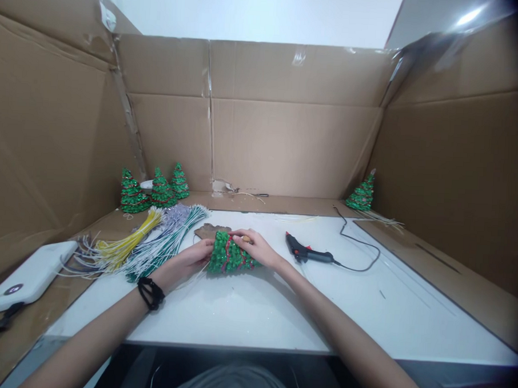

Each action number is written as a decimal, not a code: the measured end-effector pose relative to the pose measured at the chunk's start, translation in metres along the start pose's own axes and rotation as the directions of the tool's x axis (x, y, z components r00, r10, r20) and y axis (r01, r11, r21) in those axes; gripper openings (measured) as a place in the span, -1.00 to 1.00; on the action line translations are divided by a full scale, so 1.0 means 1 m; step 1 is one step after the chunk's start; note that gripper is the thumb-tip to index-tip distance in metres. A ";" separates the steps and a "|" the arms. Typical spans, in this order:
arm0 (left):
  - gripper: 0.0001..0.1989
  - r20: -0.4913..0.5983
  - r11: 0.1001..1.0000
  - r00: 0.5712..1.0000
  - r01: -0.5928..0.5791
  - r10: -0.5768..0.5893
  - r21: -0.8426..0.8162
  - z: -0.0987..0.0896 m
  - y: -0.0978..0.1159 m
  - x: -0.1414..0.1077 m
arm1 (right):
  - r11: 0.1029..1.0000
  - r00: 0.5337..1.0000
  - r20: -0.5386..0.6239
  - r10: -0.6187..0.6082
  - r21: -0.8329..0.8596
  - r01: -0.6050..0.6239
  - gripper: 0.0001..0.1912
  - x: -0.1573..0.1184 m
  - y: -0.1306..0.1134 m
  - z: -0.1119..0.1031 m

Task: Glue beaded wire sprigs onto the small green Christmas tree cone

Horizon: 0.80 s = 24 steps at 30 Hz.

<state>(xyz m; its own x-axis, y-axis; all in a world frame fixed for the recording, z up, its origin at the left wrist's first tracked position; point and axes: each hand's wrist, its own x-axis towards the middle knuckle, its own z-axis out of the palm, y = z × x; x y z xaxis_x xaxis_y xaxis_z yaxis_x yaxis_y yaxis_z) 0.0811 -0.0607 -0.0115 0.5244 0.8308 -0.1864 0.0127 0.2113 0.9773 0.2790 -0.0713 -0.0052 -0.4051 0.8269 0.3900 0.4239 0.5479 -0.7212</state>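
Observation:
A green beaded Christmas tree (227, 260) with red bead strands lies tilted on its side between my hands, just above the white table. My left hand (198, 254) is closed on its left end, with pale wires trailing below the fingers. From the right, my right hand (259, 248) grips the tree's upper side and covers its right end. A small rounded orange-brown piece (247, 239) shows at these fingers; what it belongs to is hidden. Behind the tree lies a flat brown ragged-edged piece (212, 231).
Bundles of yellow wires (130, 243) and green wires (171, 244) lie left. A black glue gun (308, 253) with its cord rests right. Several finished trees (162, 188) stand back left, another tree (362, 194) back right. A white power bank (30, 275) sits left; cardboard walls (287, 144) enclose the table.

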 end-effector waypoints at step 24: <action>-0.77 0.061 1.000 0.998 -0.017 0.017 0.001 0.005 -0.003 0.001 | 0.998 0.998 0.025 -0.055 0.000 0.055 -0.64 -0.003 -0.001 0.000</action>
<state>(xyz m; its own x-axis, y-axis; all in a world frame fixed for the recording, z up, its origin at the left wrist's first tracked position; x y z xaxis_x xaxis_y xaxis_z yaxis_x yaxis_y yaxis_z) 0.0854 -0.0632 -0.0140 0.5753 0.8014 -0.1636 0.0045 0.1970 0.9804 0.2792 -0.0743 -0.0055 -0.4478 0.7921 0.4147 0.4007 0.5924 -0.6989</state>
